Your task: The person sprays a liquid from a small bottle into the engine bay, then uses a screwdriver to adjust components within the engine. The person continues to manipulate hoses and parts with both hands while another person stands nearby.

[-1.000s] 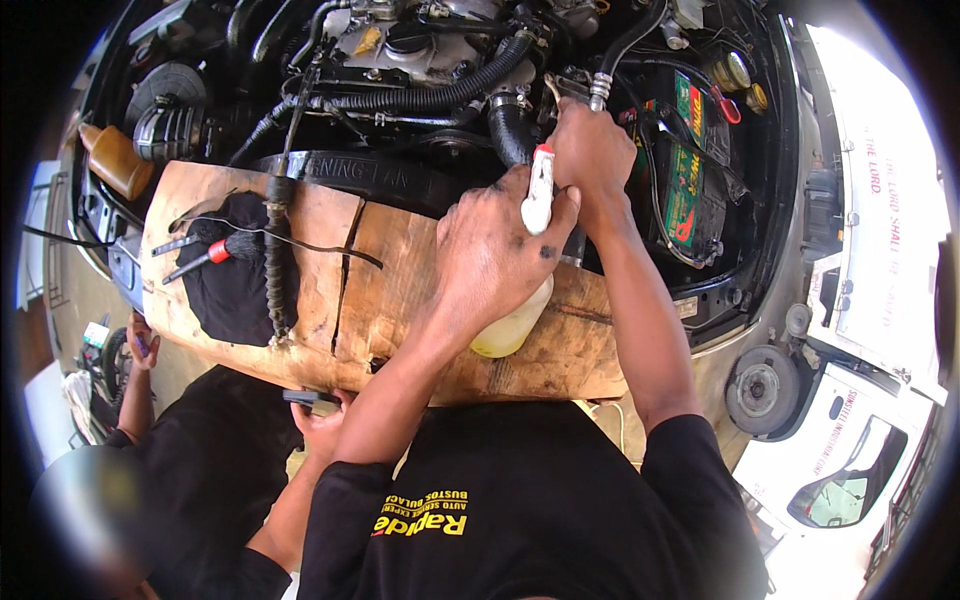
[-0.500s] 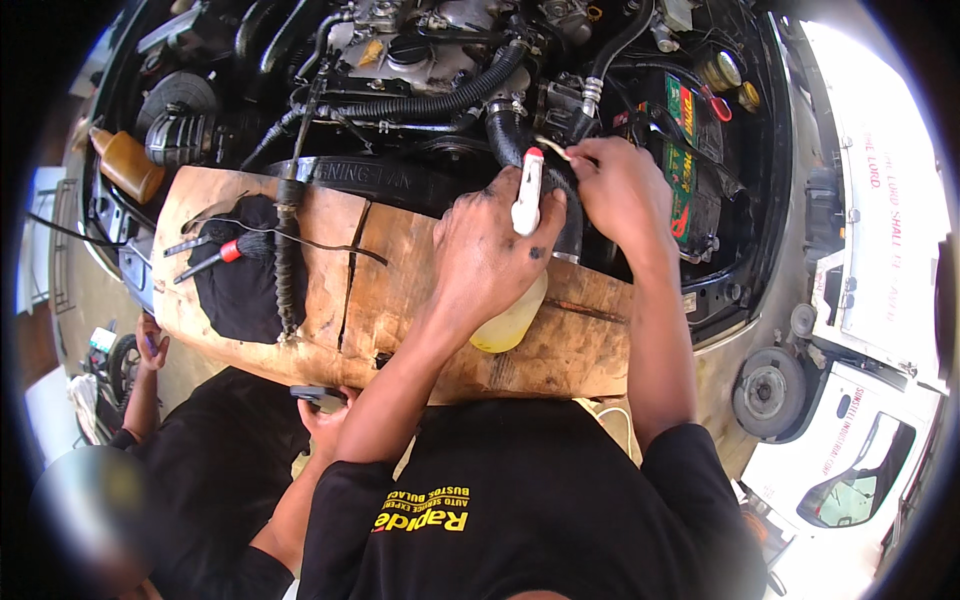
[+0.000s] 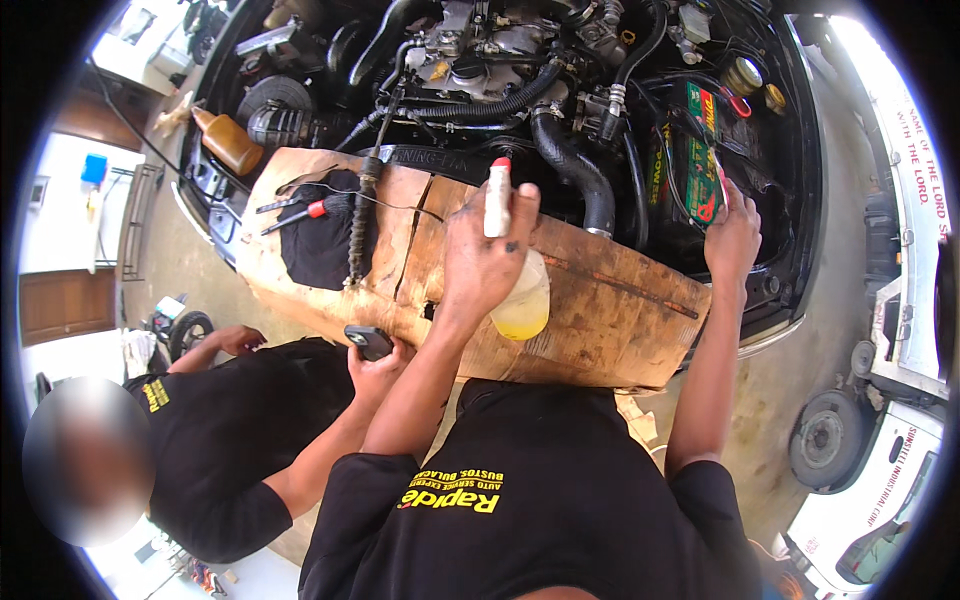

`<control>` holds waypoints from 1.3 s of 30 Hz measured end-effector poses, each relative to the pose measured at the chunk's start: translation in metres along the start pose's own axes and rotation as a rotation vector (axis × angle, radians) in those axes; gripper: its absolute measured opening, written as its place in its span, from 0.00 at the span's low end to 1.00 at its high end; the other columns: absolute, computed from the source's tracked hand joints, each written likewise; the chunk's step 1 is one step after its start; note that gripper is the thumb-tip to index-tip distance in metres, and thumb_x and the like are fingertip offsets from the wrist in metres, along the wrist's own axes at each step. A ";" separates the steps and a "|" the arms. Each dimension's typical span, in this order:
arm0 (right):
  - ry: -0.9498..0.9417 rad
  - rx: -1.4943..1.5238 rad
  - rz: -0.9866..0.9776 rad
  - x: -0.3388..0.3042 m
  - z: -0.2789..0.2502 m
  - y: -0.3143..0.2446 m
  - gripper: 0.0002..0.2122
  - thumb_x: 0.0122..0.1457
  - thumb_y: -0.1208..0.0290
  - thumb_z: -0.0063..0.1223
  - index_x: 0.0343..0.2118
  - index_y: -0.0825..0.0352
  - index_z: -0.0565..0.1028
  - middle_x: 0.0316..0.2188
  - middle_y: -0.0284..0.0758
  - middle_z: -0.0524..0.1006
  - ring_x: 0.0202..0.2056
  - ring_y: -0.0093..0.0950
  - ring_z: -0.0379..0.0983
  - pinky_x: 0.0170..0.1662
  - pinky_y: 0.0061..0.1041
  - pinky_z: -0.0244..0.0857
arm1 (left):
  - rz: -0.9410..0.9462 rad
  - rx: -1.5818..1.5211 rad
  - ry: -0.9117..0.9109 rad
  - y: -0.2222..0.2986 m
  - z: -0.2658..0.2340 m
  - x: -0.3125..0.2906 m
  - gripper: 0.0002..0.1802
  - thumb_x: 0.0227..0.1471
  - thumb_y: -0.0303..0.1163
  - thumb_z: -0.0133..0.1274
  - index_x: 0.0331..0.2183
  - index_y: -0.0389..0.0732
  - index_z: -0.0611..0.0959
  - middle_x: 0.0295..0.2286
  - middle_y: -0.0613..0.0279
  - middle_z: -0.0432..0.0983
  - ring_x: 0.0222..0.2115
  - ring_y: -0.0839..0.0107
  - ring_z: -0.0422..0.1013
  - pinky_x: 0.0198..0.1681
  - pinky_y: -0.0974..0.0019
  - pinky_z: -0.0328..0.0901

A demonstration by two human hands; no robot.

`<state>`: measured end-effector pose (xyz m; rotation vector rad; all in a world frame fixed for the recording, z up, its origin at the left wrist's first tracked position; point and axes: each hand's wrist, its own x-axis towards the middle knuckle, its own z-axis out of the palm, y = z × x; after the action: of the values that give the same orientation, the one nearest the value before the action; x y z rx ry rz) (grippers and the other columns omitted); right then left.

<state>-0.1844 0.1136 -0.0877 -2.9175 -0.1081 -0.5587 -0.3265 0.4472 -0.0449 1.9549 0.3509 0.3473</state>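
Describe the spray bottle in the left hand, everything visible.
The spray bottle is clear plastic, holding pale yellow liquid, with a white trigger head and a red nozzle tip. The left hand grips its neck from above and covers much of it. It is held above the worn cardboard sheet laid across the engine bay's front edge.

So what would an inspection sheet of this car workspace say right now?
Surface: worn cardboard sheet laid over the front of the open engine bay.
Job's things: spray bottle with yellowish liquid and red-tipped nozzle; car battery.
Clutter: black cloth, red-handled tool, brown bottle.
Hands: left hand grips the spray bottle; right hand rests at the battery's edge. A co-worker's hand holds a dark phone-like thing.
Cables: black hoses, thin wire across the cardboard.
Surroundings: white vehicle, concrete floor.
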 end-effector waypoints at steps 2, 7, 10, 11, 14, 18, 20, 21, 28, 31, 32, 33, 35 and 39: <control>0.020 -0.074 0.038 -0.002 0.004 0.009 0.20 0.67 0.72 0.50 0.62 0.60 0.77 0.47 0.42 0.80 0.51 0.48 0.78 0.51 0.50 0.73 | 0.045 0.083 0.035 -0.001 -0.006 -0.010 0.21 0.68 0.43 0.58 0.34 0.33 0.83 0.23 0.47 0.78 0.26 0.58 0.80 0.33 0.56 0.71; 0.099 -0.048 0.083 -0.003 0.010 0.017 0.18 0.68 0.70 0.52 0.60 0.59 0.79 0.44 0.38 0.82 0.48 0.43 0.81 0.49 0.50 0.72 | -0.072 -0.266 0.044 0.000 -0.002 -0.020 0.18 0.67 0.40 0.61 0.40 0.31 0.85 0.30 0.55 0.84 0.29 0.69 0.81 0.35 0.60 0.75; 0.213 0.048 0.017 -0.008 0.005 0.027 0.16 0.66 0.68 0.55 0.56 0.58 0.82 0.41 0.35 0.83 0.45 0.40 0.81 0.48 0.48 0.71 | -0.086 -0.163 0.122 0.026 0.007 -0.030 0.19 0.68 0.40 0.60 0.39 0.30 0.84 0.28 0.56 0.84 0.27 0.70 0.81 0.32 0.61 0.74; 0.239 0.041 0.040 -0.010 -0.001 0.025 0.16 0.65 0.68 0.56 0.54 0.57 0.83 0.39 0.34 0.84 0.44 0.38 0.82 0.48 0.47 0.70 | -0.110 -0.090 0.097 0.030 0.008 -0.033 0.22 0.68 0.45 0.60 0.39 0.31 0.86 0.28 0.56 0.84 0.28 0.70 0.80 0.34 0.60 0.73; 0.297 0.024 0.074 -0.016 -0.010 0.021 0.14 0.63 0.66 0.60 0.51 0.55 0.85 0.36 0.30 0.85 0.43 0.35 0.81 0.47 0.44 0.68 | -0.075 0.168 0.106 0.028 0.012 -0.032 0.27 0.67 0.52 0.59 0.36 0.33 0.87 0.25 0.56 0.83 0.28 0.67 0.78 0.36 0.59 0.70; 0.302 -0.025 -0.005 -0.018 0.007 0.025 0.14 0.63 0.63 0.62 0.51 0.53 0.85 0.40 0.30 0.84 0.45 0.34 0.80 0.50 0.44 0.66 | -0.029 0.220 0.164 0.024 0.026 -0.033 0.27 0.68 0.51 0.58 0.31 0.33 0.85 0.20 0.54 0.81 0.24 0.59 0.79 0.32 0.55 0.70; 0.209 -0.027 -0.026 -0.020 0.010 0.021 0.16 0.63 0.61 0.63 0.53 0.52 0.85 0.45 0.32 0.83 0.52 0.36 0.77 0.55 0.48 0.65 | -0.032 0.197 0.212 0.026 0.026 -0.031 0.29 0.67 0.55 0.57 0.32 0.35 0.86 0.22 0.51 0.83 0.28 0.54 0.81 0.35 0.53 0.71; 0.182 -0.035 -0.021 -0.022 0.011 0.017 0.16 0.63 0.60 0.63 0.54 0.53 0.84 0.47 0.33 0.82 0.53 0.37 0.76 0.56 0.49 0.65 | -0.054 0.188 0.206 0.023 0.026 -0.030 0.29 0.67 0.55 0.57 0.33 0.35 0.86 0.23 0.49 0.83 0.29 0.52 0.81 0.36 0.51 0.71; 0.120 -0.013 -0.024 -0.023 0.021 0.016 0.20 0.64 0.59 0.62 0.59 0.54 0.82 0.54 0.34 0.78 0.58 0.39 0.72 0.59 0.53 0.63 | -0.130 0.422 0.197 0.016 0.031 -0.020 0.34 0.65 0.62 0.54 0.40 0.37 0.88 0.37 0.35 0.84 0.44 0.33 0.79 0.47 0.38 0.71; 0.203 0.071 -0.056 -0.027 0.014 0.018 0.21 0.65 0.58 0.62 0.60 0.53 0.81 0.56 0.34 0.76 0.59 0.40 0.71 0.59 0.52 0.64 | -0.133 0.399 0.266 0.011 0.031 -0.022 0.34 0.65 0.63 0.54 0.40 0.38 0.88 0.37 0.36 0.85 0.44 0.33 0.79 0.47 0.38 0.71; 0.240 0.101 -0.072 -0.029 0.011 0.020 0.21 0.65 0.57 0.62 0.60 0.53 0.81 0.56 0.35 0.75 0.59 0.40 0.71 0.59 0.52 0.64 | -0.137 0.379 0.260 0.007 0.031 -0.021 0.34 0.65 0.63 0.54 0.40 0.38 0.88 0.37 0.36 0.85 0.43 0.33 0.79 0.47 0.39 0.71; 0.277 0.131 -0.088 -0.032 0.009 0.022 0.21 0.66 0.57 0.63 0.60 0.53 0.80 0.57 0.35 0.75 0.60 0.40 0.71 0.59 0.52 0.64 | -0.140 0.359 0.253 0.005 0.030 -0.018 0.34 0.65 0.63 0.54 0.40 0.38 0.88 0.36 0.36 0.85 0.43 0.33 0.79 0.47 0.39 0.71; 0.301 0.170 -0.098 -0.040 0.002 0.025 0.20 0.66 0.59 0.63 0.60 0.54 0.80 0.57 0.36 0.75 0.60 0.41 0.71 0.60 0.51 0.64 | -0.131 0.384 0.270 0.003 0.032 -0.018 0.34 0.65 0.63 0.54 0.40 0.37 0.88 0.35 0.36 0.85 0.43 0.33 0.79 0.47 0.39 0.71; 0.361 0.273 -0.163 -0.062 -0.018 0.027 0.20 0.63 0.65 0.63 0.59 0.59 0.80 0.54 0.41 0.76 0.58 0.43 0.72 0.57 0.47 0.66 | -0.127 0.387 0.273 0.016 0.034 -0.027 0.34 0.65 0.62 0.54 0.38 0.36 0.87 0.34 0.35 0.84 0.42 0.33 0.79 0.46 0.38 0.71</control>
<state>-0.2457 0.0818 -0.0984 -2.5143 -0.3462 -0.9994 -0.3362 0.4023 -0.0456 2.2505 0.7624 0.4939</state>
